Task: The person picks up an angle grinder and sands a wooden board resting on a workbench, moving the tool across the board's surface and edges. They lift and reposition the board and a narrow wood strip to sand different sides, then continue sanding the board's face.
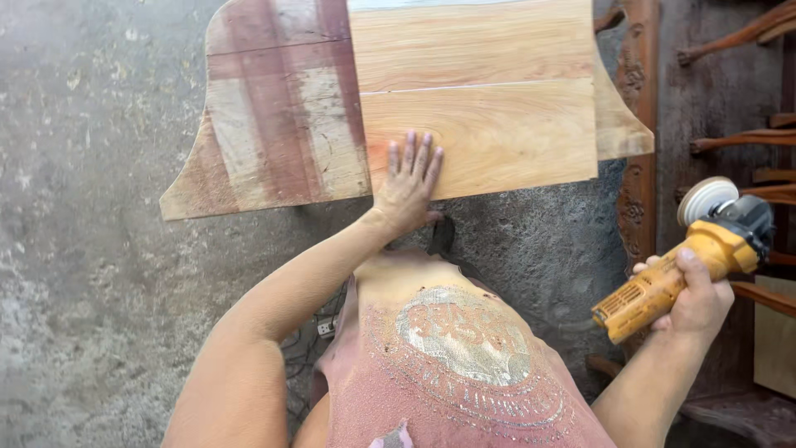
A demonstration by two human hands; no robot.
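My left hand (409,184) lies flat, fingers spread, on the near edge of a pale sanded wooden board (489,91). That board rests on a larger shaped panel (274,116) with reddish and worn patches. My right hand (696,294) grips the yellow body of an angle grinder (663,286), held off to the right, away from the board. Its round sanding disc (706,199) points up and to the left.
Carved dark wooden furniture parts (637,99) stand at the right, with curved chair pieces (746,141) behind the grinder. A rough concrete floor (91,249) spreads to the left. A power strip with cables (325,328) lies on the floor near my body.
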